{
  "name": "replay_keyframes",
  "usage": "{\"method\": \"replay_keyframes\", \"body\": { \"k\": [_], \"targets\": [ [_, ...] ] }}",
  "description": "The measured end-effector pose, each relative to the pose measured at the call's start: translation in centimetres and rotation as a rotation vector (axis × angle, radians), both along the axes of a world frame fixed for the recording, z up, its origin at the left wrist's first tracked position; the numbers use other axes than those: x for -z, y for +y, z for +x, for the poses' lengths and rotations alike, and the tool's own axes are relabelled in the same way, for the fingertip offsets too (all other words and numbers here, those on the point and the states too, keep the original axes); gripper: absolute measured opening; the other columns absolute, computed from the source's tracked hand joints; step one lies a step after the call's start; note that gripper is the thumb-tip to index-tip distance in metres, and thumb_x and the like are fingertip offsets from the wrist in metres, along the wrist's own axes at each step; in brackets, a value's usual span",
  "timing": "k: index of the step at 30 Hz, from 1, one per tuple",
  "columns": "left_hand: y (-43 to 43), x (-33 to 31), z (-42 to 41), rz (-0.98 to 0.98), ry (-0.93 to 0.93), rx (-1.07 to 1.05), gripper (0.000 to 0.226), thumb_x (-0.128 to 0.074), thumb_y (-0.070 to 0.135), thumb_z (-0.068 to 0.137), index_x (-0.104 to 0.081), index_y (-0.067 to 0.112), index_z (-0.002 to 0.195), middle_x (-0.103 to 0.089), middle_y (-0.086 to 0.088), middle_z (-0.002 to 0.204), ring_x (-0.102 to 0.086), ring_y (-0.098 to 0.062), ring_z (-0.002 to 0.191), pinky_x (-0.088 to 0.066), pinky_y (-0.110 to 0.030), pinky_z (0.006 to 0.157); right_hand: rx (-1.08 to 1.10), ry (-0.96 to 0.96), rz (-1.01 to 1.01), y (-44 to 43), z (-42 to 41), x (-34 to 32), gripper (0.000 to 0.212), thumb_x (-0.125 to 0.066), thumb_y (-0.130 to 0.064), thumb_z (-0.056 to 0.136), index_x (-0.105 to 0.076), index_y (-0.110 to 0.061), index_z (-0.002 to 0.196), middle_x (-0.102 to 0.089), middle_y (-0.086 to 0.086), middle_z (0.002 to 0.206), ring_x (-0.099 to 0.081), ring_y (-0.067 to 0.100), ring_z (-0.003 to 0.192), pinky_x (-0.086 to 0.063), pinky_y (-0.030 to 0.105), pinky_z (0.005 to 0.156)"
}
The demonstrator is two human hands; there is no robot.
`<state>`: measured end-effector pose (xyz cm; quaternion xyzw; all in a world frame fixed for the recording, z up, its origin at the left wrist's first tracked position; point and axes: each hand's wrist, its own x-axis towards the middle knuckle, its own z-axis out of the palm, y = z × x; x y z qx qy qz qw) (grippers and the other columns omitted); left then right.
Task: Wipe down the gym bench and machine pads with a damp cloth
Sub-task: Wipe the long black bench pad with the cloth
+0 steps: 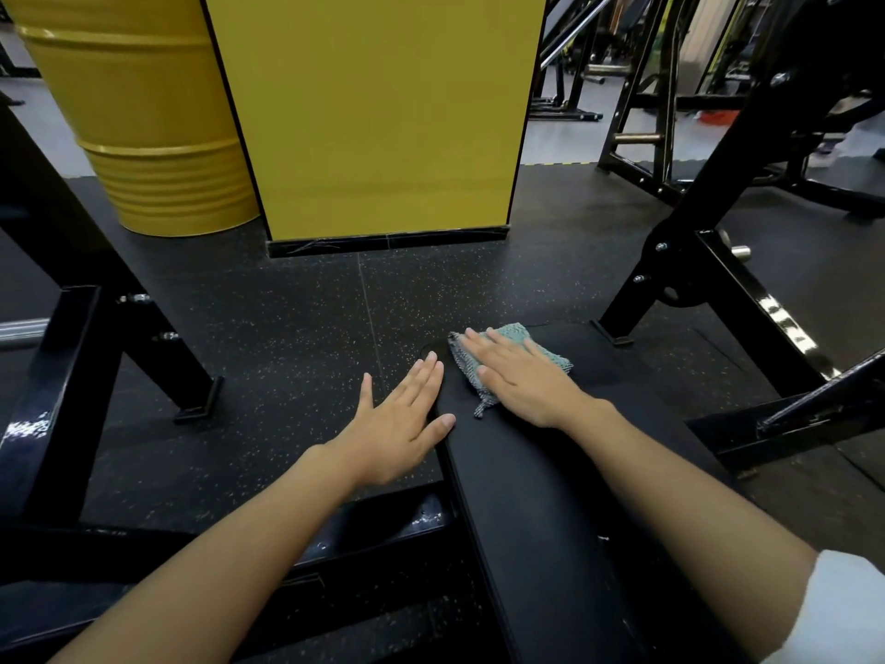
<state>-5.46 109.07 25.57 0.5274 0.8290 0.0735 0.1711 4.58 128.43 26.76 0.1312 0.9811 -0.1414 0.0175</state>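
A long black padded bench (pixel 536 481) runs from the bottom of the view toward the middle. Near its far end lies a folded green-and-grey cloth (pixel 550 354). My right hand (pixel 519 383) lies flat on the cloth, fingers spread, pressing it onto the pad. My left hand (pixel 400 424) rests with fingers apart on the bench's left edge, its thumb on the pad top, holding nothing.
Black steel rack frames stand left (pixel 72 376) and right (pixel 709 261) of the bench. A yellow pillar (pixel 378 112) and a yellow drum (pixel 143 117) stand ahead on the speckled rubber floor (pixel 287 337). More machines fill the back right.
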Motion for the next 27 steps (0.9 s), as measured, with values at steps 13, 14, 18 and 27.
{"method": "replay_keyframes", "body": {
  "k": [13,14,18,27],
  "targets": [
    [-0.2,-0.3,-0.4,0.0,-0.033,0.029,0.066,-0.019,0.048,0.105,0.017,0.026,0.156,0.029,0.018,0.158,0.023,0.001,0.146,0.017,-0.057,0.118,0.307,-0.067,0.083,6.5,3.5,0.4,0.052,-0.019,-0.035,0.108,-0.007,-0.03,0.158,-0.002,-0.015,0.165,0.001,0.008,0.152,0.0,0.044,0.121],
    [-0.2,-0.3,-0.5,0.002,-0.039,0.034,0.066,-0.019,0.048,0.105,0.017,0.026,0.156,0.029,0.018,0.158,0.023,0.001,0.146,0.017,-0.057,0.118,0.303,-0.069,0.084,5.8,3.3,0.4,0.052,-0.018,-0.035,0.108,-0.005,-0.03,0.158,-0.001,-0.015,0.165,0.002,0.008,0.152,0.001,0.044,0.121],
    [0.0,-0.5,-0.9,-0.004,-0.059,0.044,0.063,-0.018,0.047,0.106,0.014,0.027,0.156,0.026,0.019,0.159,0.022,0.001,0.147,0.017,-0.057,0.118,0.189,-0.064,0.06,1.6,2.4,-0.1,0.053,-0.019,-0.033,0.108,-0.002,-0.03,0.159,0.002,-0.015,0.165,0.004,0.008,0.152,0.003,0.043,0.121],
    [0.6,-1.5,-2.3,-0.007,-0.07,0.035,0.052,-0.018,0.038,0.109,-0.004,0.032,0.158,0.005,0.021,0.163,0.006,0.002,0.15,0.015,-0.056,0.117,0.03,-0.015,-0.007,-2.1,2.9,-0.2,0.052,-0.02,-0.035,0.108,-0.006,-0.034,0.158,0.0,-0.021,0.163,0.006,0.003,0.15,0.005,0.038,0.122]
  ]
}}
